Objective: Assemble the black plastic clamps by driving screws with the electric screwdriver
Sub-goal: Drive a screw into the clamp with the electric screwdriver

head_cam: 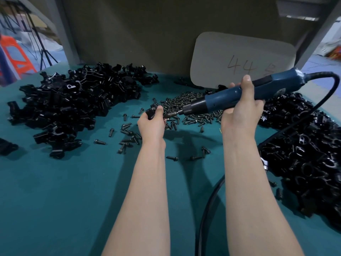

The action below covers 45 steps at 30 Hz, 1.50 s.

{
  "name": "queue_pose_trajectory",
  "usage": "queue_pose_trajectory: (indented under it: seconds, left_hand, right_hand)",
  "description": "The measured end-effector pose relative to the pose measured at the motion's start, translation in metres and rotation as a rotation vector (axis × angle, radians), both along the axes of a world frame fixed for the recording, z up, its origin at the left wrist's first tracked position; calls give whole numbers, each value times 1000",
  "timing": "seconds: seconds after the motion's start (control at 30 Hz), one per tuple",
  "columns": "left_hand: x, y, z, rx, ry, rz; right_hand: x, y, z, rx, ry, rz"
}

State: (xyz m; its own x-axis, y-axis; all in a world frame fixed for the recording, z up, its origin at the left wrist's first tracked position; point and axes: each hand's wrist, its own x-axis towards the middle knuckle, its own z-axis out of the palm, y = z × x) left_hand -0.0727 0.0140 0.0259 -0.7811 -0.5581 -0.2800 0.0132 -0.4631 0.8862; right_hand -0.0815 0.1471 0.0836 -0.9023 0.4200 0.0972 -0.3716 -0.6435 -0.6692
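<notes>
Left hand (152, 124) is curled round one black clamp (151, 111) and grips it over the middle of the desk (64, 200). Fingers are wrapped and the thumb lies along the top.

Right hand (239, 115) is wrapped round the barrel of the electric screwdriver (215, 102), thumb standing up over it. The tool is held close to level, nose to the left and rear end raised toward the far right corner. The bit (170, 114) meets the clamp right at the left fingertips. Cannot tell whether a screw sits on the bit. Both forearms reach in from the near edge, well apart, with a strip of green cloth showing between them.

Loose screws (186, 106) are heaped just behind the hands, toward the middle of the far edge. Strays are scattered to the left of the left wrist and between the forearms.

A large heap of clamps (73, 100) fills the far left part of the desk, close to the left edge. A second heap (304, 154) runs along the right edge from far to near, close beside the right forearm.

The black cord (204, 215) loops from the tool's rear out to the right, crosses the right heap's inner margin, then curves down to the near edge beside the right elbow.

Broad open green cloth lies along the near edge, from the near left corner to the cord.

A grey card marked "44" (239, 58) leans on the brown backboard (147, 34) at the far edge.
</notes>
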Motion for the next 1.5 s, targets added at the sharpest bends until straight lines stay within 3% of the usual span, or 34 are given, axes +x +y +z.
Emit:
queue_pose_trajectory:
  seconds: [0.5,1.17,1.5]
  left_hand:
    - [0,2,-6,33,-31,38]
    - [2,-7,-4,36,-16,103]
    - [1,-3,-5,28,-6,90]
  right_hand:
    - [-3,6,-2,-73,19,14]
    - [-5,19,0,61,-123,32]
    - [-4,19,1,0,-93,53]
